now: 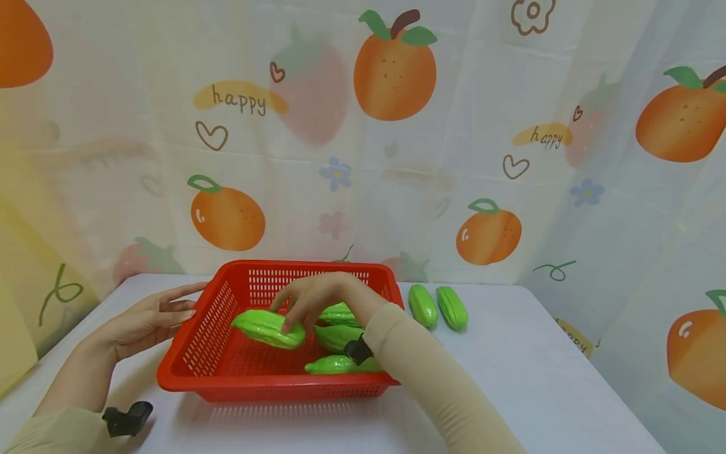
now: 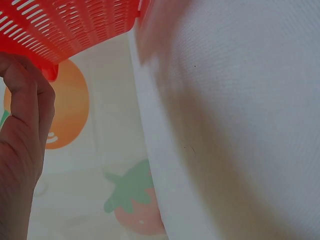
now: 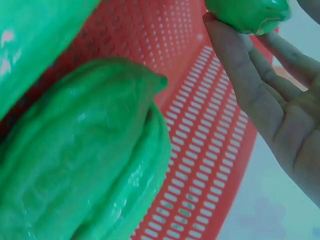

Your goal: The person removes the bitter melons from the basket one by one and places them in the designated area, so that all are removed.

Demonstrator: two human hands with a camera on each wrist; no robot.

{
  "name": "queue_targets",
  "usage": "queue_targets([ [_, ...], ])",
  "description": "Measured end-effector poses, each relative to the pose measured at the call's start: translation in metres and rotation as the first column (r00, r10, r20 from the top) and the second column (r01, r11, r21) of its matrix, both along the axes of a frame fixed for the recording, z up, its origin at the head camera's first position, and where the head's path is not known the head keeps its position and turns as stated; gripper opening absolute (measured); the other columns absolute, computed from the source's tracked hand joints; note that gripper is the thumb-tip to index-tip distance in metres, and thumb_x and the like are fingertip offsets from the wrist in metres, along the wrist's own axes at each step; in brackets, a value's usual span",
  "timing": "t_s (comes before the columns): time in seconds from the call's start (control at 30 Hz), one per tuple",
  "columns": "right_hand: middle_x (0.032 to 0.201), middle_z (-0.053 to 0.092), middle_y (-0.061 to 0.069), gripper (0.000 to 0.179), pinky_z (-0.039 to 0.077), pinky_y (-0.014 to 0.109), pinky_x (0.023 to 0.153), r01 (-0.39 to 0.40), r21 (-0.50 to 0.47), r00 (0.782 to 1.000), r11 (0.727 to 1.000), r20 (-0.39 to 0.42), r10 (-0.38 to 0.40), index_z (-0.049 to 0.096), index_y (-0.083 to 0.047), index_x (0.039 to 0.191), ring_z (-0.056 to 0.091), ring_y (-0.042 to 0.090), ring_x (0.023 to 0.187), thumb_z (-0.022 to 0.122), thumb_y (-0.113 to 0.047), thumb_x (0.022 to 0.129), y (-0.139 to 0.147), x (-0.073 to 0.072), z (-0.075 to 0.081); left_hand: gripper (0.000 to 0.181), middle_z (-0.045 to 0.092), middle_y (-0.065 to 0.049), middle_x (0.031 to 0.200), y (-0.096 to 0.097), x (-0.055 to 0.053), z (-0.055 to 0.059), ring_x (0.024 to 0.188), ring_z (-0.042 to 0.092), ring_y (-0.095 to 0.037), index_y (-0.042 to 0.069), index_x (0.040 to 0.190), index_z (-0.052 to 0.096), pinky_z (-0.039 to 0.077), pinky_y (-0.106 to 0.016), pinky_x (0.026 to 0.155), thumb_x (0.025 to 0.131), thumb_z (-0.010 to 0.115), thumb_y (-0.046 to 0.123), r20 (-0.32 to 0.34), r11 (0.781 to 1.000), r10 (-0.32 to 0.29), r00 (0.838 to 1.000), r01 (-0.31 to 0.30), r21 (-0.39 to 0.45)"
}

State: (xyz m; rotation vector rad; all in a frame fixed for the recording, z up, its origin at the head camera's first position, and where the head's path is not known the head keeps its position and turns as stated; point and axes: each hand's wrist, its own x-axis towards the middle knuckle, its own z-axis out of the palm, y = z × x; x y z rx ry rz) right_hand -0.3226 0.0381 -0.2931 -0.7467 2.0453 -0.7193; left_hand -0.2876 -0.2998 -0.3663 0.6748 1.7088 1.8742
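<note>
Inside the red plastic basket (image 1: 272, 380), my right hand (image 1: 317, 299) grips a bright green, ridged bitter melon (image 1: 263, 328) from above, fingers on its far side and thumb nearer. In the right wrist view part of this melon shows at the top, at the fingertips. Several more bitter melons (image 1: 337, 337) lie in the right half of the basket, partly hidden by my right forearm; one bitter melon (image 3: 80, 150) looms large in the right wrist view. My left hand (image 1: 150, 318) holds the basket's left rim, with some of its fingers hidden.
Two more bitter melons (image 1: 422, 306) lie side by side on the white tabletop (image 1: 510, 366), right of the basket. Behind the table hangs a fruit-printed curtain (image 1: 363, 208). Another curtain side stands at the right.
</note>
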Motion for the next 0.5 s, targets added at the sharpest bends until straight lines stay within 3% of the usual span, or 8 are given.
queue_targets([
  [0.23,0.134,0.056,0.004,0.056,0.058,0.031,0.092,0.075,-0.06,0.997,0.995,-0.021,-0.077,0.05,-0.015,0.141,0.061,0.012,0.113,0.072,-0.017,0.09,0.021,-0.006,0.01,0.05,0.067,0.004,0.119,0.001,0.0,0.001,0.106,0.067,-0.01,0.034,0.141,0.046,0.058,-0.03,0.092,0.104,0.037,0.002,0.002,1.0,-0.006,1.0,0.006,0.0],
  [0.5,0.146,0.045,0.007,0.055,0.058,0.033,0.092,0.145,-0.144,0.989,0.979,0.0,-0.147,0.046,-0.012,0.143,0.062,0.015,0.106,0.067,-0.014,0.092,0.041,-0.008,0.021,0.052,0.066,0.004,0.117,0.0,-0.001,0.001,0.105,0.066,-0.009,0.033,0.143,0.045,0.058,-0.029,0.091,0.104,0.036,0.0,-0.009,1.0,-0.013,1.0,0.013,0.012],
])
